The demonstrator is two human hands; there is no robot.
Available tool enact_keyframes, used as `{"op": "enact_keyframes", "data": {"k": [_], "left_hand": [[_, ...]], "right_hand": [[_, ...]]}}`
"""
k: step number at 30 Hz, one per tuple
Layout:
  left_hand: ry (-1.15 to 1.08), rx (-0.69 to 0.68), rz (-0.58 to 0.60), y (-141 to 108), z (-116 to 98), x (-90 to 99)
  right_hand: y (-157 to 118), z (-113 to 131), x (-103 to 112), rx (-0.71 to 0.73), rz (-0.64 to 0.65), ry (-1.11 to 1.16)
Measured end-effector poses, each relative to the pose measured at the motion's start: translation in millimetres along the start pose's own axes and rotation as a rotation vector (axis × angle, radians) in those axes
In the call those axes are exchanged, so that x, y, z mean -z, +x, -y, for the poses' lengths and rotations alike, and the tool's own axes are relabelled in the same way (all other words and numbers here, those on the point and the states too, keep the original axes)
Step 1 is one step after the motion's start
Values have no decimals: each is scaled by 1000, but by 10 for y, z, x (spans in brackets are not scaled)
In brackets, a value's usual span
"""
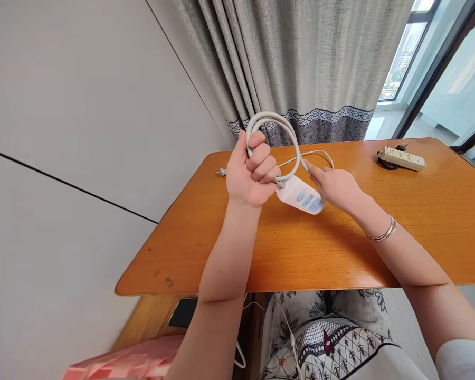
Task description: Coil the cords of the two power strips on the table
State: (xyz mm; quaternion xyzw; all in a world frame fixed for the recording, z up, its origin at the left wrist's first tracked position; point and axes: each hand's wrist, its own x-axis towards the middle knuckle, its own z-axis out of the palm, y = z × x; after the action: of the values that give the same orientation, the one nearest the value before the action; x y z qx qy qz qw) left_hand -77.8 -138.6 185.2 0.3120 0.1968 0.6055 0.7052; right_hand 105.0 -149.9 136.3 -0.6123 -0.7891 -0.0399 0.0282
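Your left grip (pixel 253 171) and right grip (pixel 334 184) clamp the white cord (pixel 267 115), part looped; the plug (pixel 221 172), left grip's 9 o'clock, looks not gathered yet

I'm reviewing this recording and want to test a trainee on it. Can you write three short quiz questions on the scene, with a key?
1. Multiple choice: What is the left-hand grip closed around?
a) the curtain
b) the looped pale cord
c) the window

2. True or false: The bracelet is on the left wrist.

3. Fill in: The cream power strip with the black cord lies toward the far ___ corner of the wooden table.

Key:
1. b
2. False; the bracelet is on the right wrist.
3. right
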Motion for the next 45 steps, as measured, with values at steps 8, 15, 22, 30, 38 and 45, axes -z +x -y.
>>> {"op": "enact_keyframes", "data": {"k": [8,15,22,30,38,45], "left_hand": [[-12,54,9,2,185,-82],[72,-39,-24,39,359,-90],[112,-222,-91,68,423,-61],[189,-491,-206,133,436,40],[230,-315,-95,109,584,115],[343,-156,-13,100,637,116]], "right_hand": [[-117,13,103,130,25,52],[-243,106,133,134,34,50],[-240,161,101,209,2,494],[-304,264,161,157,193,532],[-484,372,311,169,97,139],[-564,255,371,207,-91,324]]}}
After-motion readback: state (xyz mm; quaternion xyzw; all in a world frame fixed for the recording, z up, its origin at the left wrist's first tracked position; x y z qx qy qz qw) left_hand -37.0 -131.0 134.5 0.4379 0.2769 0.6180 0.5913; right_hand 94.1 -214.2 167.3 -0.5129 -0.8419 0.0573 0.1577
